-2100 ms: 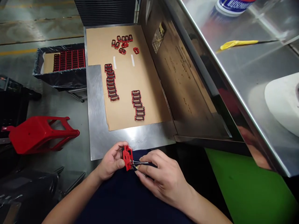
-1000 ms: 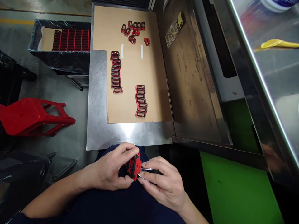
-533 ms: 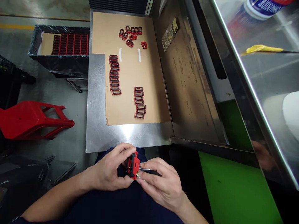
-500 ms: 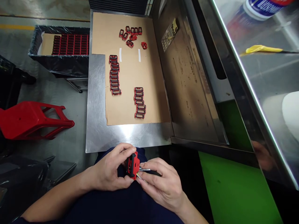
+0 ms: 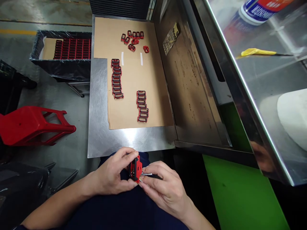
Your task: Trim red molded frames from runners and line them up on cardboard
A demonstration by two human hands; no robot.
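Compared with the frame 2.1 s earlier, the view has swung so that the work sits lower and nearer the centre of the picture, and the two hands have closed in around the workpiece. Head view: the left hand [image 5: 111,174] pinches a red rectangular frame part [image 5: 136,169] between thumb and curled fingers, just off the near edge of the steel table [image 5: 103,140], above the person's dark lap. The right hand [image 5: 165,188] pinches a slim metal-shafted tool [image 5: 146,174] with a black grip, its fingers pressed together, and the tool's tip meets the part's lower side (the exact contact point is hidden by the fingers). On the table, beyond the hands, lies a cardboard sheet [image 5: 127,108] bearing a left column of frames [image 5: 116,78], a right column of frames [image 5: 142,105] and a loose cluster of frames [image 5: 131,40]. Left of the table stands a plastic-lined bin [image 5: 59,72] holding packed rows of red frames, and nearer the person lies a tipped-over red plastic stool [image 5: 31,126]. Right of the table, at floor level, lies a green panel [image 5: 240,195].
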